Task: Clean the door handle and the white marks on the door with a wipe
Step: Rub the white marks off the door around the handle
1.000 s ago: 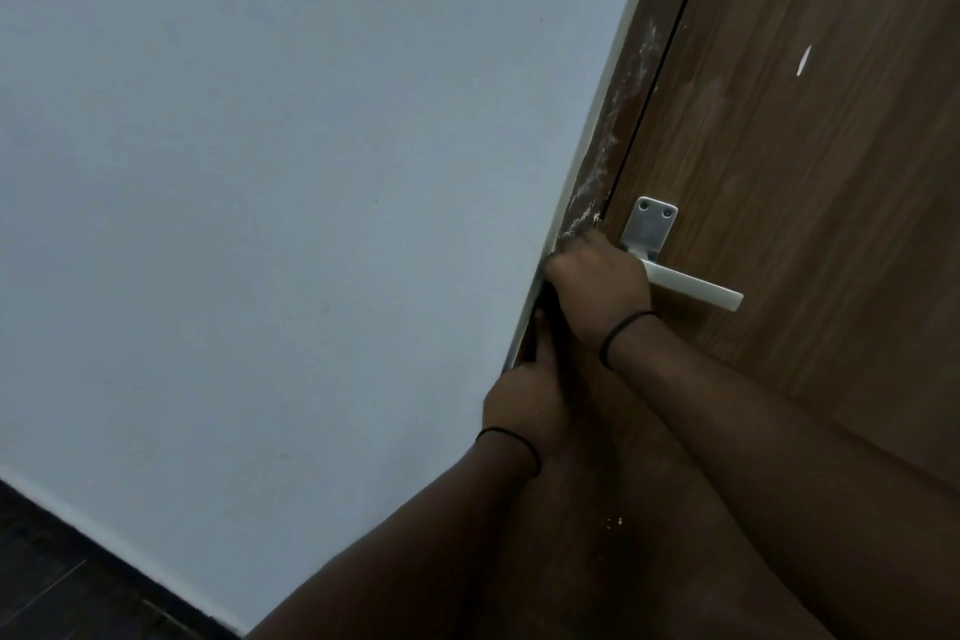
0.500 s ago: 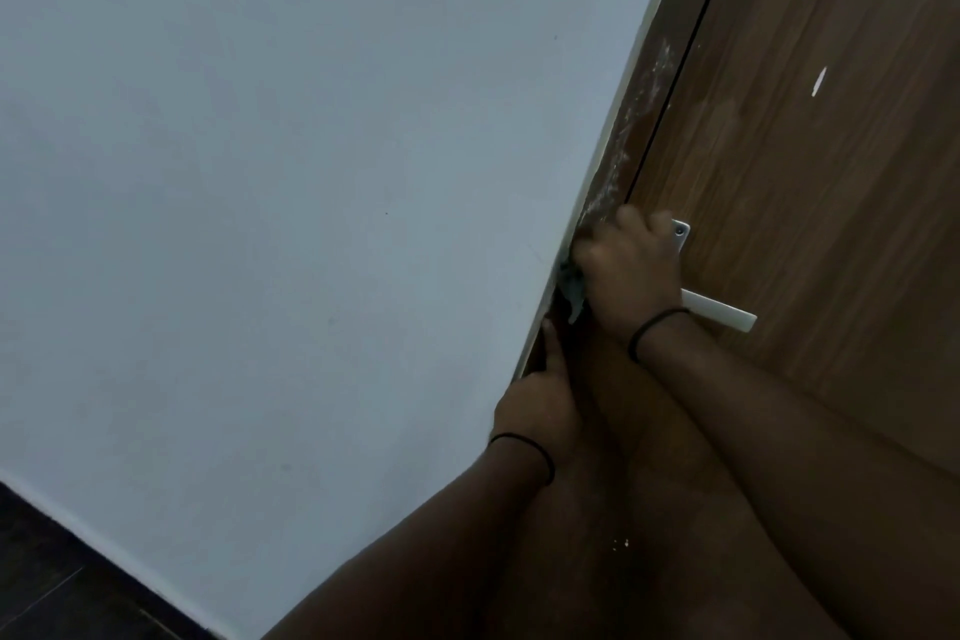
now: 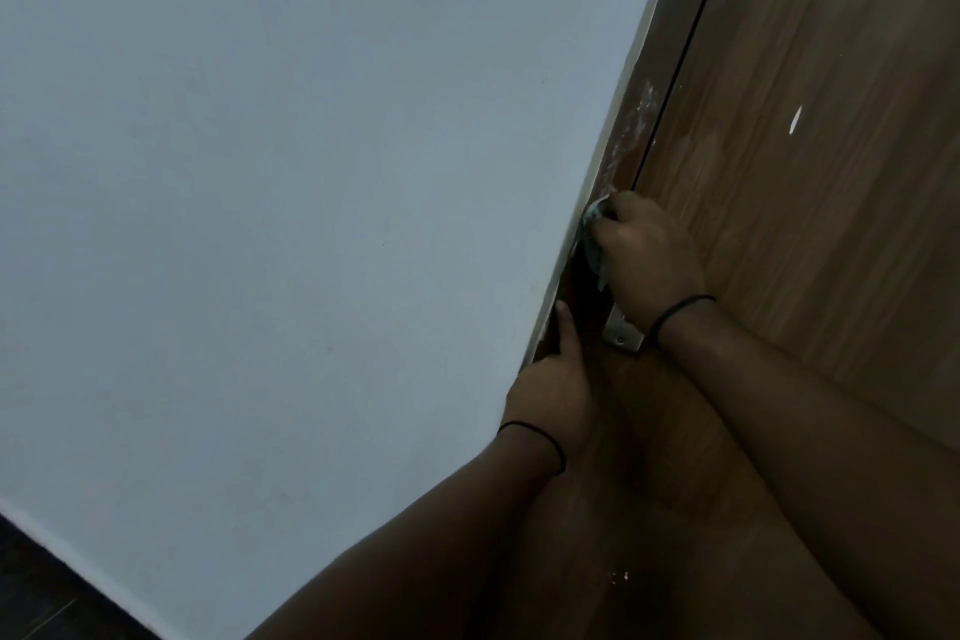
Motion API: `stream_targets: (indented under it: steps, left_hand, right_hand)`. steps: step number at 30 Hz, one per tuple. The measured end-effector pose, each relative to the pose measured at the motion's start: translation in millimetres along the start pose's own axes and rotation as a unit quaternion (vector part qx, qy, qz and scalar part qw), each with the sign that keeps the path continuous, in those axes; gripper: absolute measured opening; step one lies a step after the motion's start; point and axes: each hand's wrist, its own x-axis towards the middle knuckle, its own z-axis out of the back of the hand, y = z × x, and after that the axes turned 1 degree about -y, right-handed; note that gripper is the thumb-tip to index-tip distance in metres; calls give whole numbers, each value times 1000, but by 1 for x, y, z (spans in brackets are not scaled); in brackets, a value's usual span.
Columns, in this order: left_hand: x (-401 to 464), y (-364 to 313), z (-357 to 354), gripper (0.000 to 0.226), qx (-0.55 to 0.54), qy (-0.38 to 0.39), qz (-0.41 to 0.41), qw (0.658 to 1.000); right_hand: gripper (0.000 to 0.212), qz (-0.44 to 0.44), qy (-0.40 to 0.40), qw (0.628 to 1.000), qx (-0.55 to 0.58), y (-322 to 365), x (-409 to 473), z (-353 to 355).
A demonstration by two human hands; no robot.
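My right hand point(image 3: 647, 250) grips a pale greenish wipe point(image 3: 594, 244) and presses it against the brown door frame point(image 3: 631, 130), just below a patch of white smears point(image 3: 626, 140). The hand and wrist cover most of the silver door handle; only the lower corner of its plate point(image 3: 623, 334) shows. My left hand point(image 3: 553, 387) rests on the frame edge lower down, thumb pointing up along it. A white streak point(image 3: 795, 119) marks the wooden door point(image 3: 831, 224). Small white specks point(image 3: 621, 577) sit low on the door.
A large pale wall point(image 3: 285, 198) fills the left side, meeting the frame along a diagonal edge. Dark floor point(image 3: 47, 598) shows at the bottom left corner.
My right hand has slid upward along the frame with the wipe, from beside the handle to above it. The handle lever is now hidden behind my wrist. The left hand has stayed on the frame.
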Motion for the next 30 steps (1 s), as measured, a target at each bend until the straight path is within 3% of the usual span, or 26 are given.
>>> stream_targets:
  steps: [8,13,18,23,30]
  left_hand:
    - [17,-12,10,87,4,10,1,1000]
    - [22,-11,4,92,17,26,29,999]
    - [22,-10,2,82,16,25,39,999]
    - [22,-10,0,94,36,42,43,998]
    - [21,-11,7,91,28,42,43,998]
  right_hand:
    - [16,62,75,995,17,-1,-5,-3]
    - [16,-21,13,996,87,-1,12,-5]
    - [9,7,5,999,35,4,-3,-7]
    - [17,-102,-45,992,66,-14,24,3]
    - [21,-32,-19,992,121,-12,1,-7]
